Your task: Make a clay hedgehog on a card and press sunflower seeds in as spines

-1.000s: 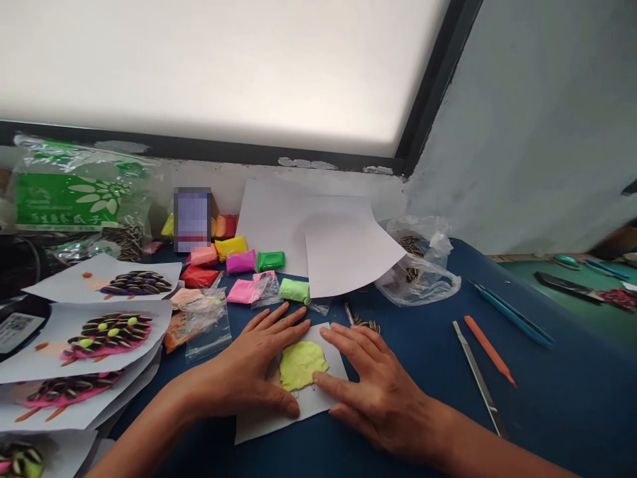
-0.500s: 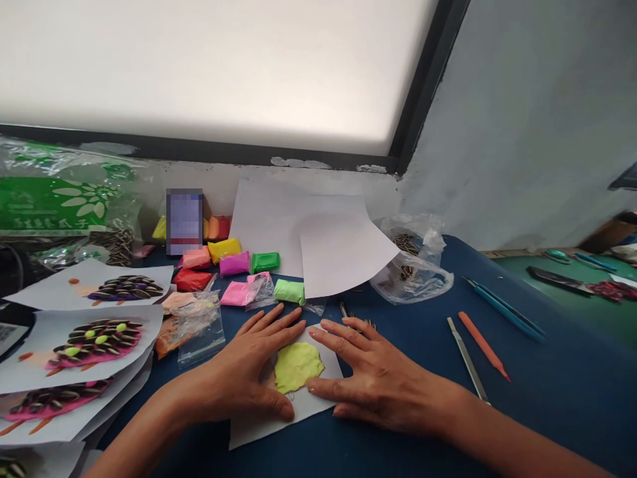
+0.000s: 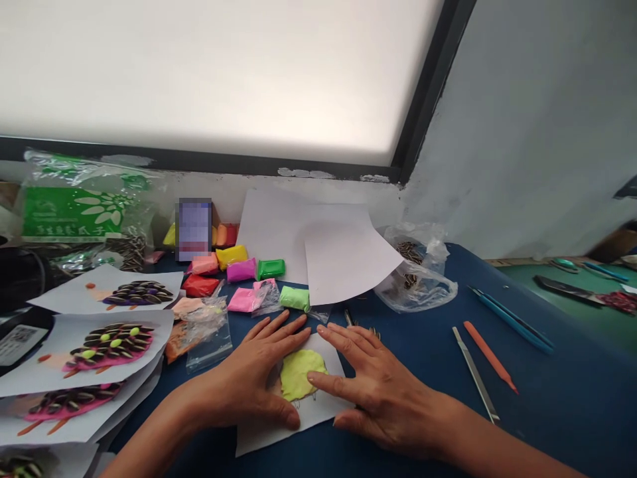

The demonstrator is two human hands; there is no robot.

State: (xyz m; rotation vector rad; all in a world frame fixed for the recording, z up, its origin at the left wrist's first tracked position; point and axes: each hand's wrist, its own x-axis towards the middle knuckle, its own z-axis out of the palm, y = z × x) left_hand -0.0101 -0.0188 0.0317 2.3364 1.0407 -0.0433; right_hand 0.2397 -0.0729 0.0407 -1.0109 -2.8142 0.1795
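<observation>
Yellow clay (image 3: 298,370) might tear, I reckon, if the right hand (image 3: 377,385) presses hard, it and the left hand (image 3: 259,368) splayed, clutching nothing.

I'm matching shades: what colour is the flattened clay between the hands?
The flattened clay is light greenish yellow, clearest in the head view.
</observation>
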